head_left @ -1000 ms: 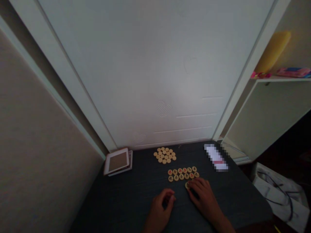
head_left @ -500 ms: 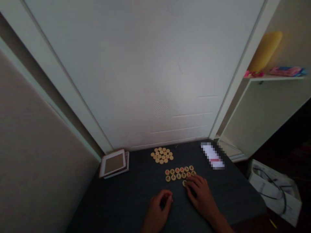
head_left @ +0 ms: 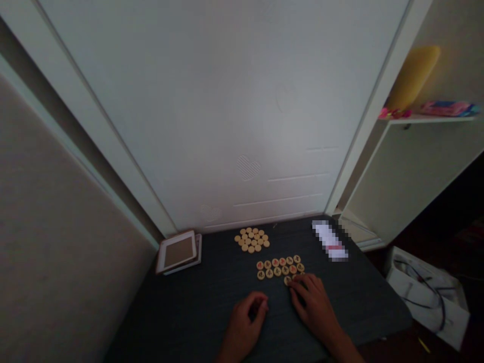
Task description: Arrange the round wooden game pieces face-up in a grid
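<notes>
Round wooden Chinese chess pieces (head_left: 277, 270) lie face up in two neat rows, marked with red or dark characters. Just below the lower row sits a single piece (head_left: 287, 281), with the fingertips of my right hand (head_left: 312, 305) on its right edge. Those fingers are bent and partly cover more pieces beneath them. My left hand (head_left: 245, 320) rests on the table to the left, its thumb and fingers curled together in a ring; what they hold, if anything, is hidden. Farther back, a loose cluster of plain-faced pieces (head_left: 251, 242) lies near the white panel.
The dark table (head_left: 181, 312) meets a white panel (head_left: 242, 126) at the back. Framed items (head_left: 181, 251) are stacked at the back left. A pixelated white item (head_left: 329, 242) lies at the right. Beyond the edge stands a white box with cables (head_left: 427, 297), below a shelf (head_left: 431, 120).
The single piece below the rows has shifted slightly up, closer to the lower row, with my right fingertips at it. My left hand stays nearly still.
</notes>
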The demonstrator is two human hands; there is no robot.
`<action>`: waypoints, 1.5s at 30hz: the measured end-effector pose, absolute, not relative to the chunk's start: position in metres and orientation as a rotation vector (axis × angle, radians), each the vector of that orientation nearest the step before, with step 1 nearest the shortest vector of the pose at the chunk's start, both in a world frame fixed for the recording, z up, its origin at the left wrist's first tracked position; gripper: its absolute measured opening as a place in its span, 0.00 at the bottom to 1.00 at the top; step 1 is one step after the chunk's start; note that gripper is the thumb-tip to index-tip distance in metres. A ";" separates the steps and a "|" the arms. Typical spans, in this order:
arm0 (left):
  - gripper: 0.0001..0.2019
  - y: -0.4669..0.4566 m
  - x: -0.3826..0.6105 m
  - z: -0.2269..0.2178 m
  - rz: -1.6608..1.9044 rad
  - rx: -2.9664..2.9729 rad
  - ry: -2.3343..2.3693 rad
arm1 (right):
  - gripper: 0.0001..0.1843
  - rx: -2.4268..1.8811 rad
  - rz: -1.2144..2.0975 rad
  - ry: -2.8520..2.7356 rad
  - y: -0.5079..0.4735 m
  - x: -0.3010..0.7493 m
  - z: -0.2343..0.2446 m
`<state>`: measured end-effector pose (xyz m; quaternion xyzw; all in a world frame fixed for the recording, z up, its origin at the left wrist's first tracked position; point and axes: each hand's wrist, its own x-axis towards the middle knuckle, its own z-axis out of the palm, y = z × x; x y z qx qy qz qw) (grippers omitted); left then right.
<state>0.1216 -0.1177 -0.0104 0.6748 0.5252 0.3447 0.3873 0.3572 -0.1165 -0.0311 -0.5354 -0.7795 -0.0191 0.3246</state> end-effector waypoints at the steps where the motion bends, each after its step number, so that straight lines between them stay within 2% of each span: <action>1: 0.12 -0.118 0.122 -0.010 0.878 1.718 1.329 | 0.16 -1.408 -0.038 -2.049 -0.116 0.357 -0.031; 11: 0.12 -0.118 0.120 -0.005 0.874 1.704 1.315 | 0.16 -1.432 -0.018 -1.902 -0.115 0.371 -0.042; 19: 0.14 -0.116 0.121 -0.004 0.885 1.636 1.301 | 0.20 -1.353 0.056 -1.969 -0.115 0.368 -0.045; 23: 0.15 -0.084 0.110 0.007 0.895 1.688 1.302 | 0.20 -1.316 0.082 -1.976 -0.114 0.366 -0.043; 26: 0.12 -0.039 0.097 0.018 0.977 2.008 1.425 | 0.19 -1.312 0.102 -1.940 -0.116 0.367 -0.044; 30: 0.10 0.012 0.088 0.024 1.009 2.149 1.442 | 0.17 -1.308 0.136 -1.858 -0.112 0.365 -0.039; 34: 0.10 0.028 0.091 0.019 0.987 2.253 1.410 | 0.17 -1.329 0.252 -1.896 -0.071 0.356 -0.007; 38: 0.09 0.022 0.089 0.010 0.965 2.291 1.425 | 0.11 -1.459 0.421 -2.014 -0.005 0.335 0.026; 42: 0.06 0.015 0.080 0.001 0.947 2.280 1.477 | 0.03 -1.501 0.463 -2.029 0.038 0.309 0.025; 45: 0.05 0.016 0.076 -0.002 0.938 2.263 1.488 | 0.04 -1.540 0.478 -2.001 0.046 0.299 0.015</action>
